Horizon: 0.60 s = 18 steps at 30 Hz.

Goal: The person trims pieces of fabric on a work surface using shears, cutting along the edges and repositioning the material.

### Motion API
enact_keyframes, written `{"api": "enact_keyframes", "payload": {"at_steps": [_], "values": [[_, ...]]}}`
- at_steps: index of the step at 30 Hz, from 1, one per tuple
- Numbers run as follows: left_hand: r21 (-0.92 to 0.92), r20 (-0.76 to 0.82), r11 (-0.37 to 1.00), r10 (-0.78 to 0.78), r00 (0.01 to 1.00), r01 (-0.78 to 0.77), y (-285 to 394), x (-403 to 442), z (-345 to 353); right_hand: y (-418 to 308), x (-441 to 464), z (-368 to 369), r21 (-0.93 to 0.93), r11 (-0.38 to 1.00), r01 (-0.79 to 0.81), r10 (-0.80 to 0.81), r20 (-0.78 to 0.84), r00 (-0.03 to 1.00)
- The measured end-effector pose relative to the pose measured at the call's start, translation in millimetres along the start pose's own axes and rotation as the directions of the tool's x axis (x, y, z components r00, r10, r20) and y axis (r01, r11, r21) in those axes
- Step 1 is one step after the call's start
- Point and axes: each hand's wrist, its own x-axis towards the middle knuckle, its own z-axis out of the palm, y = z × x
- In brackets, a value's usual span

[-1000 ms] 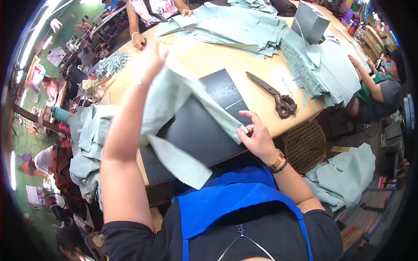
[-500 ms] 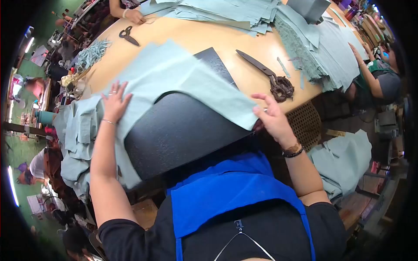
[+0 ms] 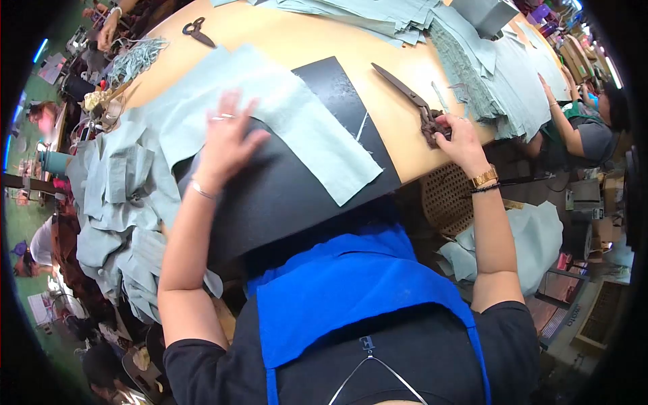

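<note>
A pale green cloth piece [image 3: 297, 118] with a curved edge lies over the black board [image 3: 290, 196] on the table. My left hand [image 3: 230, 144], fingers spread, is on or just over the cloth near its inner curve, slightly blurred. At the table's right side my right hand [image 3: 462, 142] has its fingers closed on the wrapped handles of the large dark scissors [image 3: 403, 84]. The scissor blades point to the upper left and rest on the table. A small cloth strip [image 3: 440, 96] lies beside them.
Smaller scissors [image 3: 198, 32] lie at the back left, near thin scraps [image 3: 138, 57]. Heaped cloth [image 3: 115, 196] hangs at the left edge. Cloth stacks [image 3: 486, 74] and a grey block [image 3: 483, 15] stand at the back right. A co-worker [image 3: 584, 128] is at the right.
My right hand has let go of the cloth's corner and moved right onto the scissors. The cloth has come down flatter on the board. My left hand has shifted right and inward.
</note>
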Motion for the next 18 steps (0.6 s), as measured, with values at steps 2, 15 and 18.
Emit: {"api": "enact_keyframes", "payload": {"at_steps": [2, 15, 18], "values": [[-0.156, 0.084, 0.967, 0.215, 0.973, -0.200, 51, -5, 2, 5, 5, 3, -0.040, 0.997, 0.059, -0.060, -0.023, 0.998], [-0.481, 0.156, 0.843, 0.353, 0.923, -0.241, 126, -26, 12, -45, -120, -39, 0.771, 0.225, -0.596, -0.093, 0.626, 0.774], [-0.534, 0.155, 0.824, 0.317, 0.936, -0.190, 126, -25, 10, -43, -169, -37, 0.757, 0.252, -0.603, -0.105, 0.641, 0.760]]}}
